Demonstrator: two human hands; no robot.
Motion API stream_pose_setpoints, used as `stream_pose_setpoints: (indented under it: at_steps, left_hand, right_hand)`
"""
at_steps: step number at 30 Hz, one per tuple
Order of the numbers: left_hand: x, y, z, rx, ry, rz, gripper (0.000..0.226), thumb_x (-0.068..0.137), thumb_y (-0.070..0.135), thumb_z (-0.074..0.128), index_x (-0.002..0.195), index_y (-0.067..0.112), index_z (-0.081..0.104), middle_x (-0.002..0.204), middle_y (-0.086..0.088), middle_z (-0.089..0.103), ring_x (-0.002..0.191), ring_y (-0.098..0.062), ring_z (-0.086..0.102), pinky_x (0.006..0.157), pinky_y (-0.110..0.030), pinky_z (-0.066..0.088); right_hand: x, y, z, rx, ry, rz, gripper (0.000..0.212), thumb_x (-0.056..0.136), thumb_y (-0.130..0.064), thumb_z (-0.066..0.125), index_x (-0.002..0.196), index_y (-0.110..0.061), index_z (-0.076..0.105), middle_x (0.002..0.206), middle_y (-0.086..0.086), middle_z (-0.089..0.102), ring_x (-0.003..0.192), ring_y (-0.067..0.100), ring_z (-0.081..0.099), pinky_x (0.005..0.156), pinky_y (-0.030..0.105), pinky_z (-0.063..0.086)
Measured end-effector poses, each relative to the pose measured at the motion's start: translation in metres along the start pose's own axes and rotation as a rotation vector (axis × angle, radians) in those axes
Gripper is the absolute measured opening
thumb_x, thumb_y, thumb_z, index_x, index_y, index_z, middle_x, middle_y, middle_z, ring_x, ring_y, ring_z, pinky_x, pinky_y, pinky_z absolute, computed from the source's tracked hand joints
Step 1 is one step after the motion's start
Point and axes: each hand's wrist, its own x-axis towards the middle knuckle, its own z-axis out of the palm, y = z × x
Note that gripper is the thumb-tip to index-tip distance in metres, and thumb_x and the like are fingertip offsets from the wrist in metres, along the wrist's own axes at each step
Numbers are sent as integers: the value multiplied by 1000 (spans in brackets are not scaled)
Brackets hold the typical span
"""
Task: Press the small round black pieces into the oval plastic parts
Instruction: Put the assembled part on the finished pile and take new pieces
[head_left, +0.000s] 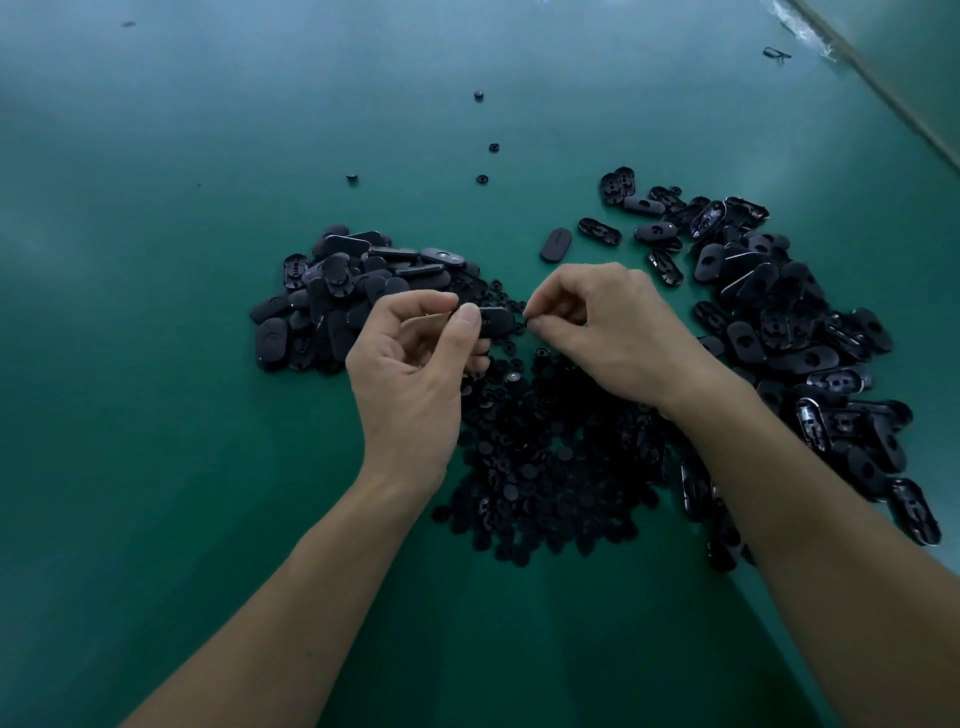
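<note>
Green matte bench (156, 364), central heap of small round black pieces (545, 467) as landmark. Your left hand (415, 364) is above its far-left edge, fingers clamped on one black oval plastic part (493, 319). Your right hand (613, 332) is above its far-right edge, fingers pinched on one round piece (531, 321), just beside the oval. Oval piles sit left (337, 296) and right (795, 338) of the heap.

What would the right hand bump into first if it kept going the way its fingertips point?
Probably the oval part pinched in the left hand. The right hand points its small round piece straight at it, with only a small gap between, though depth is hard to judge.
</note>
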Motion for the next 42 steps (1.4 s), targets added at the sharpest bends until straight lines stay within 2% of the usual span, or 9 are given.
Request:
stream_pose_setpoints:
  at_steps: [2, 5, 10, 16, 21, 28, 39, 42]
  left_hand:
    - [0, 0, 1, 0, 3, -10, 5, 95, 8, 68, 99, 12, 67, 78, 1, 73, 70, -16, 70, 66, -25, 57]
    - [0, 0, 1, 5, 6, -17, 8, 97, 9, 65, 99, 14, 71, 80, -1, 74, 72, -17, 71, 67, -24, 57]
    - [0, -2, 1, -8, 16, -38, 11, 98, 8, 63, 105, 12, 71, 88, -5, 77, 79, -21, 75, 70, -24, 59]
    - [0, -2, 1, 8, 17, -32, 14, 96, 4, 65, 104, 11, 73, 87, -3, 78, 79, -20, 76, 72, -24, 59]
    - [-1, -1, 2, 23, 16, -26, 14, 94, 0, 66, 101, 11, 73, 85, -1, 78, 78, -17, 76, 72, -23, 59]
    - [0, 0, 1, 78, -6, -19, 14, 93, 1, 68, 101, 10, 74, 87, -1, 78, 81, -16, 75, 76, -26, 60]
    - [-1, 0, 1, 127, -13, -19, 13, 93, 5, 69, 101, 13, 74, 91, -5, 77, 87, -26, 75, 83, -43, 62]
    - [-1, 1, 1, 120, -11, -26, 13, 93, 4, 68, 100, 13, 74, 91, -5, 77, 86, -26, 75, 83, -46, 61]
  right_hand:
    - [-1, -1, -1, 32, 5, 20, 16, 96, -17, 63, 87, -29, 61, 82, -10, 68, 73, -1, 64, 68, 11, 49]
    - [-4, -5, -5, 167, 33, 39, 17, 100, -14, 55, 90, -28, 55, 84, -5, 73, 74, 4, 70, 74, 27, 59]
    - [-9, -18, -9, 266, 181, -24, 6, 90, -17, 72, 92, -22, 73, 80, -5, 73, 74, 11, 71, 77, 38, 61]
    - [-17, -28, -2, 396, 135, -26, 15, 89, -9, 74, 100, -19, 73, 77, -2, 75, 73, 10, 73, 73, 26, 59]
    - [-18, -33, 6, 374, 186, -28, 10, 85, -11, 78, 88, -20, 75, 77, -6, 74, 73, 7, 71, 75, 27, 59]
    - [-18, -35, 15, 318, 221, 12, 9, 86, -14, 77, 87, -23, 77, 74, -13, 73, 70, -4, 69, 68, 12, 53]
    - [-18, -36, 18, 250, 237, 15, 13, 86, -10, 74, 85, -23, 74, 71, -14, 70, 68, -5, 67, 63, 9, 51]
    - [-20, -37, 20, 258, 239, 15, 12, 86, -10, 74, 86, -22, 74, 74, -12, 71, 69, -2, 68, 65, 12, 53]
